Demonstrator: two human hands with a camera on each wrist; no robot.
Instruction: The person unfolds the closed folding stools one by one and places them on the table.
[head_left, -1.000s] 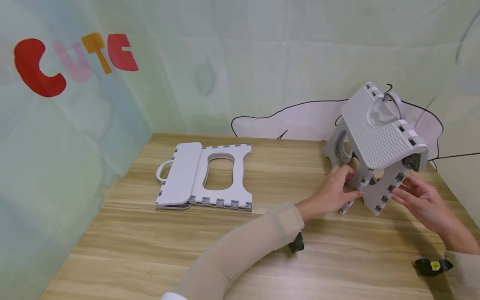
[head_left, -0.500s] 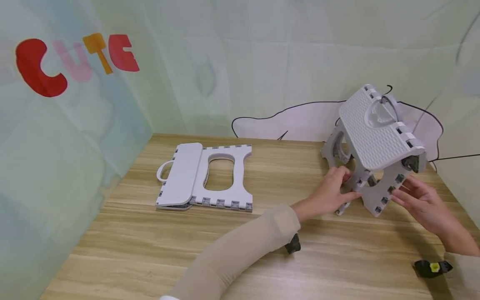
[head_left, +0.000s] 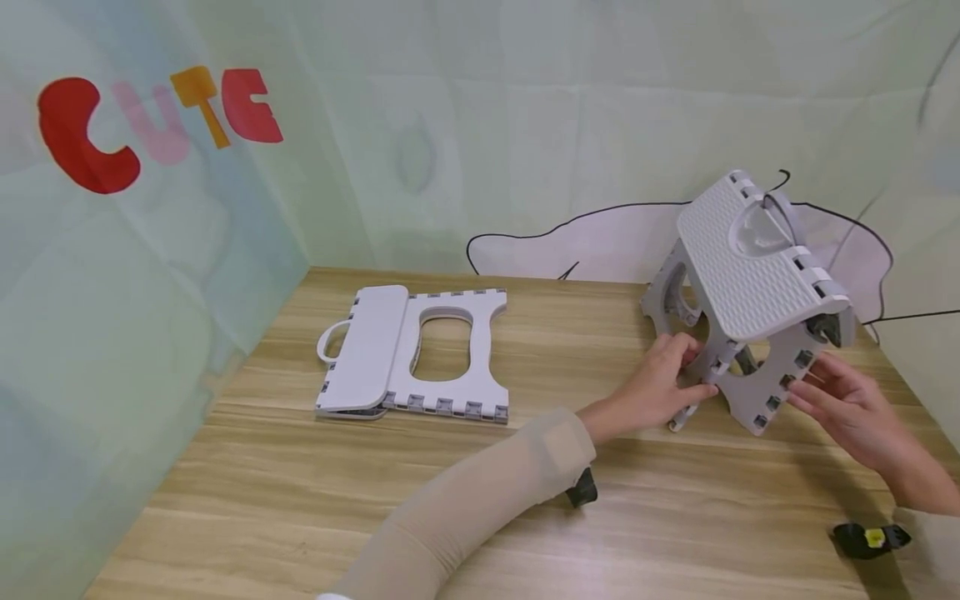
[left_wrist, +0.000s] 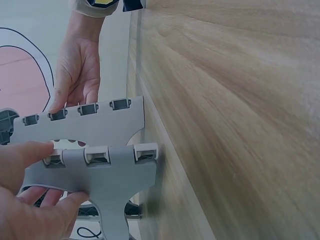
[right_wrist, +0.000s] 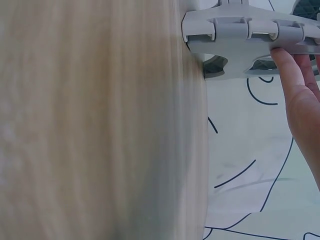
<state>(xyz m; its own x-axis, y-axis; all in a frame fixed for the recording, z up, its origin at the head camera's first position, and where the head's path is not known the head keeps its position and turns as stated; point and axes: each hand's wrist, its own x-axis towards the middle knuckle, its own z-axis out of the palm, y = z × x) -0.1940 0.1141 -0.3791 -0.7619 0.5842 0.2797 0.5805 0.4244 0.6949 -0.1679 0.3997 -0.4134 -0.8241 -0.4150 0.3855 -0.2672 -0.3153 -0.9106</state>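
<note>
A grey-white folding step stool (head_left: 750, 267) stands unfolded and tilted at the right of the table in the head view, its textured top sloping towards me. My left hand (head_left: 654, 385) grips its left leg panel, with the thumb on the hinged edge and fingers reaching in behind, as the left wrist view shows on the leg panel (left_wrist: 117, 180). On the opposite leg panel (left_wrist: 100, 125), my right hand (head_left: 855, 412) holds the outer edge between thumb and fingers. The right wrist view shows that hand (right_wrist: 305, 105) from the side, partly cut off by the frame.
Folded flat, a second stool (head_left: 371, 346) lies on the left half of the wooden table (head_left: 300, 500), its handle loop pointing left. A printed cloth backdrop (head_left: 405, 150) rises behind the table and along its left side. Black straps (head_left: 870, 540) sit at the wrists.
The stool has shifted slightly left and down with both hands still on it. My left forearm has drawn a little to the left. The folded stool lies as before.
</note>
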